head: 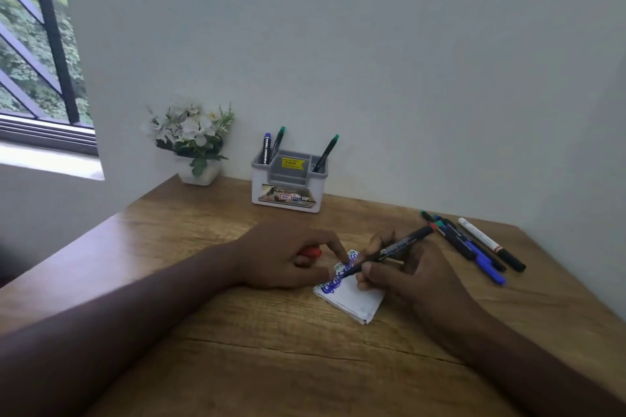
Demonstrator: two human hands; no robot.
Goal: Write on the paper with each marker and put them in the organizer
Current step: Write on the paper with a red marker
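Note:
A small folded white paper (355, 301) with blue scribbles lies on the wooden desk (237, 349). My right hand (403, 278) grips a black marker (396, 249), its tip on the paper. My left hand (288, 256) holds a red cap (311, 252) in its curled fingers while its index finger presses the paper's top edge. The grey and white organizer (288, 195) stands at the back by the wall with three markers (271, 145) upright in it. Several loose markers (474, 244) lie on the desk to the right.
A white pot of artificial flowers (194, 142) stands at the desk's back left corner. A window (34, 54) is at the far left. The wall runs behind and along the right of the desk.

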